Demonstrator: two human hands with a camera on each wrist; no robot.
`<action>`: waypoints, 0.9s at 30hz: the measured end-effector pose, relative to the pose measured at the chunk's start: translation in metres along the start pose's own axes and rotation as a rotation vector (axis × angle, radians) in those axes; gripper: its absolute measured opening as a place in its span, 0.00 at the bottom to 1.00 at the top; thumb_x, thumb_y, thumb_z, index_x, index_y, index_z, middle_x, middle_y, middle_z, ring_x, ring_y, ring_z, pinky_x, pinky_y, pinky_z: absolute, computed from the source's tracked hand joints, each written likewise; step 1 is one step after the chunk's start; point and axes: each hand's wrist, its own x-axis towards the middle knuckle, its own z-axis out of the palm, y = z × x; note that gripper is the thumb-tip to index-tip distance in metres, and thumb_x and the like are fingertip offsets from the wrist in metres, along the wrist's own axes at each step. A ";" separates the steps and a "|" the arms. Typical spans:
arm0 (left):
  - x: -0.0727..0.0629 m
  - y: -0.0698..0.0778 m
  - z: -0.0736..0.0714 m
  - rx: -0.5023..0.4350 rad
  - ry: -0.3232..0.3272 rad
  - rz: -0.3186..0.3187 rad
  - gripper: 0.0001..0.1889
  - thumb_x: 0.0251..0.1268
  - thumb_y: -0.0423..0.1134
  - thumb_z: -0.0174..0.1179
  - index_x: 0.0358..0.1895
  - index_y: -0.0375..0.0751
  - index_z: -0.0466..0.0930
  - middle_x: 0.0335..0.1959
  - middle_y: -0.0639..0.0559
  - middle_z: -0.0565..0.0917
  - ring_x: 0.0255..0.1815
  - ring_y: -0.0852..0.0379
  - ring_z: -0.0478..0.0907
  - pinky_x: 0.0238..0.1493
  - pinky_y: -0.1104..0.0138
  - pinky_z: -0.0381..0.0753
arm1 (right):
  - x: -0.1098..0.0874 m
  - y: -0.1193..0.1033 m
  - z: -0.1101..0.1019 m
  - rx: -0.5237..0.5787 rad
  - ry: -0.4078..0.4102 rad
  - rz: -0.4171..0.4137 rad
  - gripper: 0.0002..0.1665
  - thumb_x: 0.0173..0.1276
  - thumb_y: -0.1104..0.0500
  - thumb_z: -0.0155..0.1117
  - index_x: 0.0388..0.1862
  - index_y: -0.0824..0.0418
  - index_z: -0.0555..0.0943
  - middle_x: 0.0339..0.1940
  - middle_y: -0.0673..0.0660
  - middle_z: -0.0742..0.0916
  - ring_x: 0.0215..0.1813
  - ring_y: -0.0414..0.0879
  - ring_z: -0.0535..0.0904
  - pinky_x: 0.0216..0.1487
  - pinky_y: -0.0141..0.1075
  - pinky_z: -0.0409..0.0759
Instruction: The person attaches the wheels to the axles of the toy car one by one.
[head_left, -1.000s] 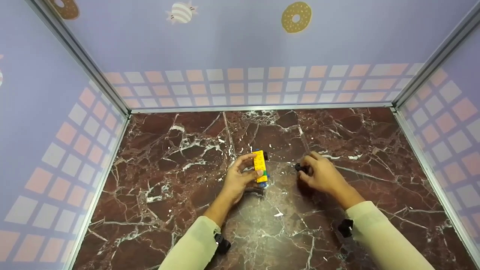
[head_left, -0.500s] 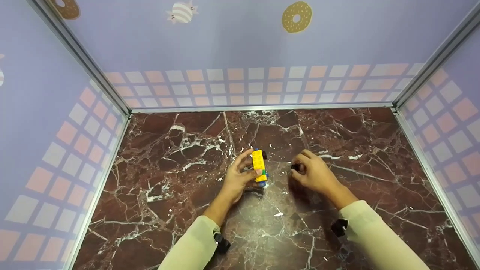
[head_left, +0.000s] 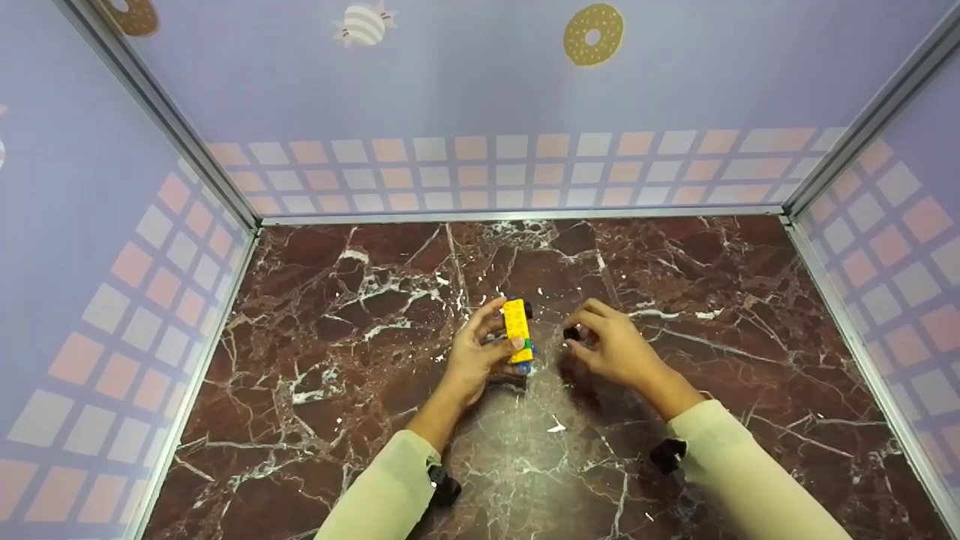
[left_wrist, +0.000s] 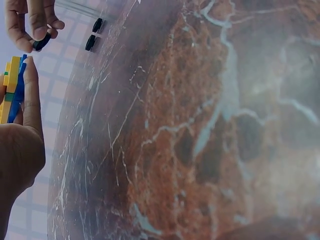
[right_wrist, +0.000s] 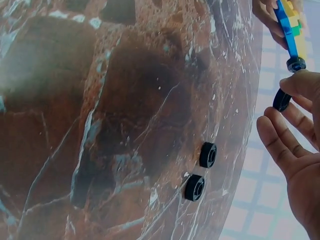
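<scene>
My left hand [head_left: 471, 358] grips a toy brick car, its yellow studded body [head_left: 516, 319] facing up, with a green piece near the thumb and a blue base [left_wrist: 18, 92] beneath. A black wheel [right_wrist: 296, 64] is fitted at the car's far end, on the right side. Between thumb and fingers my right hand [head_left: 619, 351] pinches a loose black wheel [right_wrist: 281, 100], a short gap to the right of the car. Both hands are raised over the marbled table.
Two more black wheels, a nearer one [right_wrist: 195, 188] and another [right_wrist: 208, 155], lie on the table [head_left: 360, 420]; in the head view the right hand hides them. Patterned panels [head_left: 480, 90] wall the table at the back and both sides.
My right hand has moved left with the wheel, narrowing the gap to the car. The left hand and car have shifted only very slightly left.
</scene>
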 end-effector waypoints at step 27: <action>-0.002 0.000 0.004 -0.028 -0.001 -0.008 0.42 0.69 0.18 0.68 0.84 0.45 0.66 0.65 0.35 0.77 0.44 0.48 0.91 0.34 0.52 1.00 | 0.005 -0.020 0.017 0.216 -0.074 -0.068 0.14 0.66 0.73 0.79 0.50 0.68 0.89 0.48 0.61 0.89 0.42 0.54 0.93 0.44 0.42 0.99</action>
